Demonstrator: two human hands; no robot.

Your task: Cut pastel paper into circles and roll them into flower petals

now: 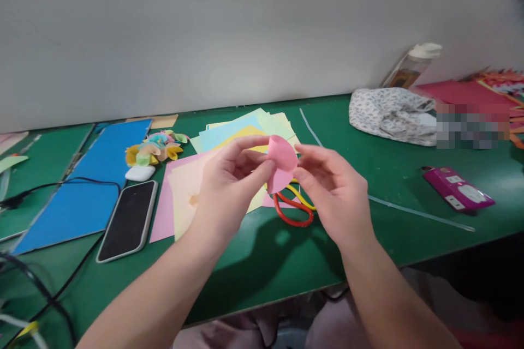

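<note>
A rounded piece of pink paper [284, 162] is held up over the table between both hands. My left hand [235, 180] pinches its left edge between thumb and fingers. On the other side, my right hand [333, 188] has thumb and forefinger closed at the paper's right edge. Below lie scissors with red and yellow handles [293, 221], their blades hidden from view. Sheets of coloured paper [241, 122] in blue, yellow, green and pink are spread behind and left of the hands.
A smartphone [129, 221], a white case [140, 173] and folded paper flowers [153, 150] lie at left, near black cables [39, 278]. At right are a purple device [458, 190], a patterned cloth pouch [387, 114], a bottle [413, 65] and a thin clear strip [421, 212].
</note>
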